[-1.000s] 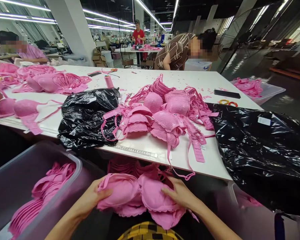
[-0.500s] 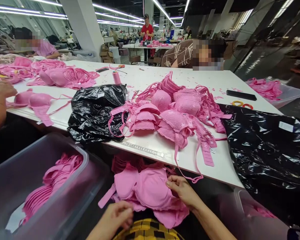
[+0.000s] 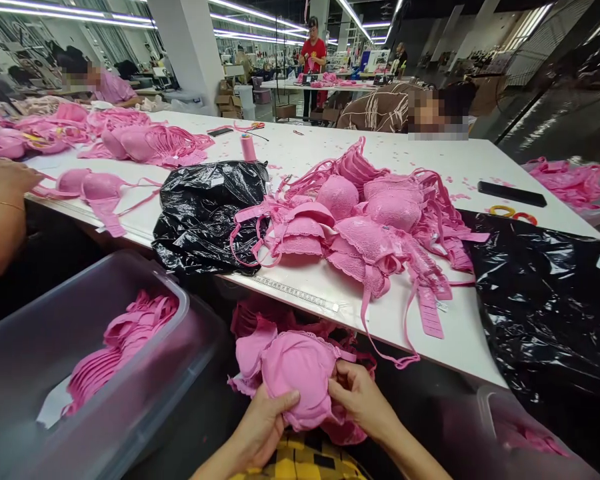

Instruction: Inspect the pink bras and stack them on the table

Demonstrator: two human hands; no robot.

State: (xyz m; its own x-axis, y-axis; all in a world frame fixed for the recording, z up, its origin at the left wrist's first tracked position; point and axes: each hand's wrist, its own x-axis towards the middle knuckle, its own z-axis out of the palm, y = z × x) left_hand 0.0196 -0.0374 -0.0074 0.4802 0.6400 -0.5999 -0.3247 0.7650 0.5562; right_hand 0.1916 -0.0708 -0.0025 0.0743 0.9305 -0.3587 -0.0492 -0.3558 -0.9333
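A pink bra [image 3: 300, 373] is held over my lap, one smooth cup facing up toward me. My left hand [image 3: 264, 421] grips its lower left edge, thumb on top and fingers beneath. At the cup's right edge, my right hand [image 3: 363, 399] pinches the fabric between thumb and fingers. More pink bras [image 3: 250, 317] lie behind it, partly under the table edge. On the white table [image 3: 460, 360] in front of me rests a pile of pink lace bras [image 3: 387, 210], with straps hanging over the edge.
Black plastic bags [image 3: 210, 220] lie left and right of the pile. A clear bin [image 3: 180, 313] at lower left holds stacked bras. A measuring tape [image 3: 295, 291] runs along the table edge. A co-worker's arm [image 3: 3, 220] is at far left; another person [image 3: 387, 107] leans across the table.
My left hand has moved from beside the bra to gripping its edge. The bra has been turned and gathered, so one cup now faces me. The view has shifted slightly left.
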